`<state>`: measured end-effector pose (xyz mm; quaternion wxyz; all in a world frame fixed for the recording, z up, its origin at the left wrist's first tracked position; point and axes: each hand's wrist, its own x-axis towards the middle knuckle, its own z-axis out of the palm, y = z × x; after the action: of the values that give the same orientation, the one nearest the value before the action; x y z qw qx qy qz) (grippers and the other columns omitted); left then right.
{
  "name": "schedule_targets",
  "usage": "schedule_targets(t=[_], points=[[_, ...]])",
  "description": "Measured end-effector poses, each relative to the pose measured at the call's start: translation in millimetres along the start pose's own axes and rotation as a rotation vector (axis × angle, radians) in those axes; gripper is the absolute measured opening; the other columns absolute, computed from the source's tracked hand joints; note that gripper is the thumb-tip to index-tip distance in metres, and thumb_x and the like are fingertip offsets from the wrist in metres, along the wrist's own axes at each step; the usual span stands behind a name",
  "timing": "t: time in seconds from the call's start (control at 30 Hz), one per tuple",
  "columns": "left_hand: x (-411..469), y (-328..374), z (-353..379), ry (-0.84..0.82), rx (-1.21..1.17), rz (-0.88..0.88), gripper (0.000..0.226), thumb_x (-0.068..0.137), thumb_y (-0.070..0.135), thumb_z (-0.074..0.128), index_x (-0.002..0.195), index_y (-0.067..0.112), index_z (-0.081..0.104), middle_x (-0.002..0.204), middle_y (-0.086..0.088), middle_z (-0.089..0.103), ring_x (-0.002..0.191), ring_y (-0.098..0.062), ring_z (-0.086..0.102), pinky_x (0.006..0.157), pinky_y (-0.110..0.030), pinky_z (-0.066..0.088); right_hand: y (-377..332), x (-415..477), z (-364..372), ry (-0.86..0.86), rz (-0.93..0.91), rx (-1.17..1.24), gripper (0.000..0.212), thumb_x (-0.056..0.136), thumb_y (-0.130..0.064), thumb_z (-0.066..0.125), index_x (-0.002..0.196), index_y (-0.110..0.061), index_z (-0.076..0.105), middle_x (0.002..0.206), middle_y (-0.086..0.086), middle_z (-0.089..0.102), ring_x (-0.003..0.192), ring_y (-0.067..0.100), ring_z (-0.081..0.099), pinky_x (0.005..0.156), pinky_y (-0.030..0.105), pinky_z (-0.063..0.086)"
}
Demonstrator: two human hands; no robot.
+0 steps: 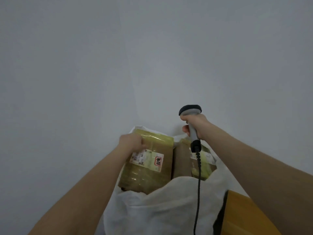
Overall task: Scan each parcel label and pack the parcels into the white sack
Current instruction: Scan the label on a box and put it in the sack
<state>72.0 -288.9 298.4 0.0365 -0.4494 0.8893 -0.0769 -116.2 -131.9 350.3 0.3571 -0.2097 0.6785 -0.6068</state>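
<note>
A: What is the left hand (131, 141) doing?
B: It is gripping the taped parcel (145, 172) at its upper left corner, fingers curling round the edge just above the label (146, 159).
A: And the right hand (194, 127)?
B: It is clenching round the grey handle of the scanner (192, 122), holding it so the black head is pointing up and away. It is hovering over the right side of the sack's mouth, apart from the left hand.
A: Where is that parcel sitting?
B: It is standing in the mouth of the white sack (160, 211), its lower part hiding behind the near rim and its upper part sticking out. The label is facing the camera, showing a red-bordered box with handwriting at its right end. The print is too blurred to read.
A: Is anything else sitting in the sack?
B: A second parcel (182, 160) of plain brown card is standing just to the right, touching the first. A third parcel (204, 165) with yellowish tape is showing beyond it.
A: And the cable (198, 187)?
B: It is hanging from the handle's base, coiled at the top, then running down across the sack and out of view.
A: Around the sack?
B: A wooden surface (245, 216) is showing at lower right, just beside it. A plain grey wall (152, 48) is filling the background.
</note>
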Motion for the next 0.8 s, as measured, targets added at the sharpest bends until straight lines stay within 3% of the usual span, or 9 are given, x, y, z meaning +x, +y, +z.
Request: schedule_targets(t=[0.1, 0.17, 0.37, 0.5, 0.57, 0.6, 0.67, 0.73, 0.8], points=[[49, -16, -15, 0.236, -0.24, -0.069, 0.037, 0.09, 0.053, 0.048, 0.09, 0.023, 0.07, 0.087, 0.003, 0.068, 0.082, -0.018, 0.063, 0.068, -0.027, 0.045, 1, 30, 27, -0.01, 0.039, -0.015, 0.036, 0.088, -0.021, 0.07, 0.11, -0.004, 0.048, 0.064, 0.013, 0.054, 0.043, 0.019, 0.049, 0.037, 0.021, 0.039], [86, -36, -14, 0.304, -0.379, -0.086, 0.029, 0.091, 0.044, 0.053, 0.102, 0.021, 0.066, 0.1, 0.0, 0.068, 0.091, -0.02, 0.062, 0.072, -0.028, 0.046, 2, 53, 43, -0.006, 0.066, -0.045, 0.036, 0.089, -0.02, 0.069, 0.113, -0.004, 0.048, 0.067, 0.013, 0.052, 0.046, 0.02, 0.048, 0.039, 0.022, 0.039], [174, -57, 31, -0.045, -0.655, -0.041, 0.071, 0.094, 0.055, 0.045, 0.146, 0.007, 0.031, 0.148, -0.016, 0.039, 0.134, -0.034, 0.039, 0.109, -0.044, 0.034, 17, 105, 78, -0.049, 0.219, -0.177, 0.037, 0.088, -0.022, 0.071, 0.114, -0.001, 0.054, 0.093, 0.015, 0.058, 0.067, 0.022, 0.057, 0.06, 0.031, 0.051], [202, -60, 63, -0.222, -1.044, -0.166, 0.067, 0.102, 0.049, 0.024, 0.145, -0.001, 0.033, 0.151, -0.02, 0.032, 0.138, -0.033, 0.034, 0.112, -0.042, 0.03, 32, 124, 100, -0.056, 0.287, -0.323, 0.051, 0.077, -0.024, 0.082, 0.114, -0.006, 0.053, 0.088, 0.011, 0.06, 0.066, 0.02, 0.058, 0.046, 0.026, 0.05], [203, -61, 77, -0.28, -1.217, -0.208, 0.05, 0.105, 0.036, 0.03, 0.129, -0.003, 0.05, 0.129, -0.021, 0.053, 0.117, -0.022, 0.056, 0.091, -0.03, 0.048, 38, 128, 108, -0.056, 0.28, -0.408, 0.063, 0.072, -0.025, 0.085, 0.122, -0.008, 0.05, 0.098, 0.011, 0.06, 0.076, 0.022, 0.061, 0.054, 0.028, 0.056], [201, -60, 85, -0.307, -1.268, -0.227, 0.037, 0.104, 0.029, 0.037, 0.109, -0.001, 0.058, 0.104, -0.016, 0.064, 0.091, -0.01, 0.067, 0.07, -0.022, 0.054, 40, 129, 111, -0.053, 0.281, -0.427, 0.068, 0.071, -0.025, 0.086, 0.125, -0.009, 0.049, 0.102, 0.012, 0.059, 0.08, 0.023, 0.062, 0.063, 0.03, 0.058], [201, -57, 84, -0.402, -1.327, -0.277, 0.031, 0.101, 0.02, 0.045, 0.075, 0.005, 0.052, 0.051, -0.002, 0.063, 0.042, -0.002, 0.058, 0.037, -0.013, 0.044, 43, 131, 114, -0.042, 0.281, -0.42, 0.077, 0.069, -0.024, 0.087, 0.131, -0.009, 0.046, 0.108, 0.013, 0.059, 0.089, 0.026, 0.063, 0.078, 0.036, 0.059], [195, -59, 70, -0.527, -1.414, -0.214, 0.043, 0.102, 0.017, 0.044, 0.061, 0.004, 0.047, 0.033, 0.0, 0.047, 0.035, -0.014, 0.046, 0.029, -0.017, 0.032, 42, 130, 117, -0.037, 0.272, -0.421, 0.08, 0.068, -0.024, 0.088, 0.133, -0.008, 0.044, 0.113, 0.014, 0.058, 0.099, 0.029, 0.062, 0.087, 0.042, 0.056], [201, -68, 58, -0.648, -1.279, -0.201, 0.036, 0.097, 0.023, 0.054, 0.063, 0.011, 0.054, 0.04, 0.005, 0.044, 0.039, -0.006, 0.033, 0.037, -0.018, 0.027, 41, 126, 118, -0.044, 0.262, -0.44, 0.078, 0.07, -0.025, 0.087, 0.132, -0.008, 0.044, 0.112, 0.013, 0.058, 0.1, 0.029, 0.062, 0.085, 0.039, 0.057]])
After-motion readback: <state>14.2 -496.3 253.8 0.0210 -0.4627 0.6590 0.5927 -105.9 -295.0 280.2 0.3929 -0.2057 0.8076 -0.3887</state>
